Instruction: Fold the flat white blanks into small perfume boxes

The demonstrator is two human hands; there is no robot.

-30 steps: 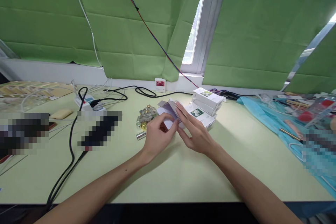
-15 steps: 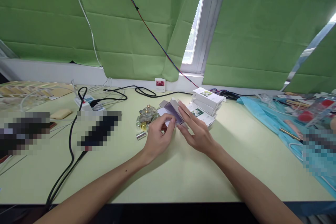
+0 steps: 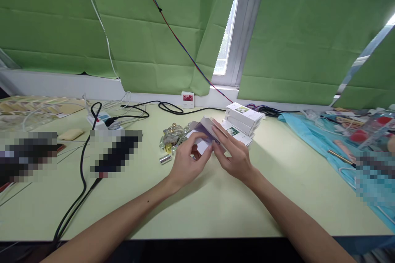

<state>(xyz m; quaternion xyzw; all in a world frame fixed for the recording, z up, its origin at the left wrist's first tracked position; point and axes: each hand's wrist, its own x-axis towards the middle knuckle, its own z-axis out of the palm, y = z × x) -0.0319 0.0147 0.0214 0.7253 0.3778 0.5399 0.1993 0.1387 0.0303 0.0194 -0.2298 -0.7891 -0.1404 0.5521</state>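
Note:
Both hands hold a small white cardboard box (image 3: 207, 128), tilted above the table, with a flap standing up and a greyish inner side showing. My left hand (image 3: 188, 159) curls around its near left side, thumb and fingertips at the edge. Along the right panel lie the long fingers of my right hand (image 3: 236, 153), its thumb low at the near corner. Just behind my left hand are glass bottles (image 3: 173, 133) with gold-coloured tops. A shiny silver cylinder (image 3: 166, 159) lies beside them. The box's lower part is hidden by my fingers.
Behind my right hand stands a stack of white boxes (image 3: 245, 116) with flower pictures. One small box (image 3: 188, 99) leans at the back wall. Black cables (image 3: 83, 164) and a power strip (image 3: 106, 122) lie left. Blue sheeting (image 3: 304, 135) with clutter covers the right side.
My left thumb and fingertips have shifted right along the box edge. The box has tilted slightly, and my right fingers have slid a little further right with the panel.

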